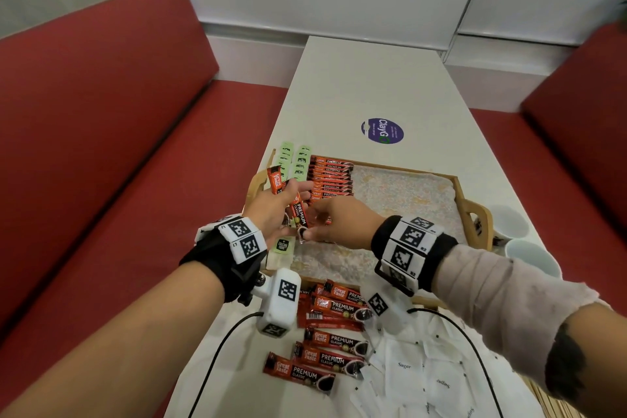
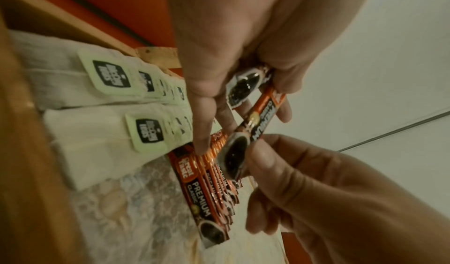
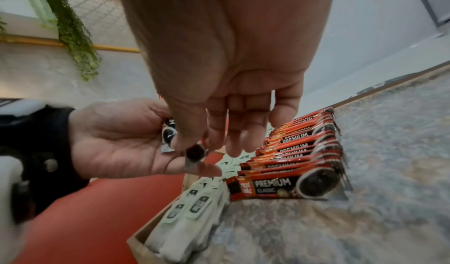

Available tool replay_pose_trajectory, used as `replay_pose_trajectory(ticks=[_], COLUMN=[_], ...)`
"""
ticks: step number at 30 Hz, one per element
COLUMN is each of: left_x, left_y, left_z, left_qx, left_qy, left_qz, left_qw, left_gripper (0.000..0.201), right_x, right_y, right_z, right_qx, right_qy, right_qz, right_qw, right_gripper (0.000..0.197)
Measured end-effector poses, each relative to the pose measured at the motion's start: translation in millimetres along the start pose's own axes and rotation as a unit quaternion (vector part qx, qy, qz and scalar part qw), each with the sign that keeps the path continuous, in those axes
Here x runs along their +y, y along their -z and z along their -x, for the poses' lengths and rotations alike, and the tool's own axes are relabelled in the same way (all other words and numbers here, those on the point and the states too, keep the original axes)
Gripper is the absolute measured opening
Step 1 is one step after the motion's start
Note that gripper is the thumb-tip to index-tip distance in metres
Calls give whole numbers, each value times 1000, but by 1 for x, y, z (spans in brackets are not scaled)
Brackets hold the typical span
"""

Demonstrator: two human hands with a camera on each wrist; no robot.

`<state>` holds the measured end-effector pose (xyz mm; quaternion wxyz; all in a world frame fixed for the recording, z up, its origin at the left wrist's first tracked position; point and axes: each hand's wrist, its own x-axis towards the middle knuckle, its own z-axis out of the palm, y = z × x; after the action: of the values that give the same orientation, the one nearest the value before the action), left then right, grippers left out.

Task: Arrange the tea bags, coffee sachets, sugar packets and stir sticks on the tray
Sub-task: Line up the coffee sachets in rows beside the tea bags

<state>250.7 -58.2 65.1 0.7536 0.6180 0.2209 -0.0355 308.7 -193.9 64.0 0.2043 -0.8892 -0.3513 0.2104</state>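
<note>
Right hand [image 3: 233, 98] pinching coffee sachet [image 3: 194, 153] over left hand's [image 3: 116, 139] palm

The tray [image 1: 473, 210] lies across the surface [image 1: 366, 85], toward its near end. In the tray's far left corner the tea bags [image 1: 294, 159] lie in two rows along the left wall, and a row of coffee sachets [image 1: 330, 176] lies just right of them. More coffee sachets [image 1: 330, 343] lie on the surface before the tray's near edge, with the sugar packets [image 1: 417, 373] to their right. Two cups [image 1: 519, 237] stand at the surface's right edge, beside the tray's right handle.
</note>
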Motion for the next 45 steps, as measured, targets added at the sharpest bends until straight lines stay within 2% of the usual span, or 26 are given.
replay_pose_trajectory(ticks=[3, 6, 9, 12, 15, 19, 23, 35, 45], left_x=[2, 2, 1, -2, -4, -5, -7, -9, -11], left_y=[-2, -2, 0, 6, 12, 13, 13, 14, 11], left_z=[3, 6, 7, 6, 6, 5, 4, 1, -1], left_qx=[-12, -21, -8, 33, 52, 69, 73, 78, 71], left_qy=[-8, -13, -18, -25, -27, -33, -37, -45, -36], left_qz=[7, 5, -12, -12, -21, -34, -40, -42, -42], left_qw=[1000, 1000, 1000, 999, 998, 996, 996, 995, 996], left_gripper=[32, 31, 28, 22, 38, 33, 29, 21, 17], right_x=[-3, -3, 0, 7, 14, 18, 17, 22, 23], right_y=[0, 1, 3, 3, 5, 5, 2, -1, -7], right_z=[2, 4, 5, 4, 5, 10, 10, 4, -1], right_qx=[16, 22, 22, 36, 34, -3, -20, -26, -9], right_qy=[-2, -15, -28, -50, -72, -87, -101, -114, -101], right_qz=[-33, -86, -105, -85, -17, 55, 101, 168, 189], right_qw=[999, 996, 994, 995, 997, 995, 990, 979, 977], right_gripper=[20, 31, 30, 29, 32, 14, 8, 17, 17])
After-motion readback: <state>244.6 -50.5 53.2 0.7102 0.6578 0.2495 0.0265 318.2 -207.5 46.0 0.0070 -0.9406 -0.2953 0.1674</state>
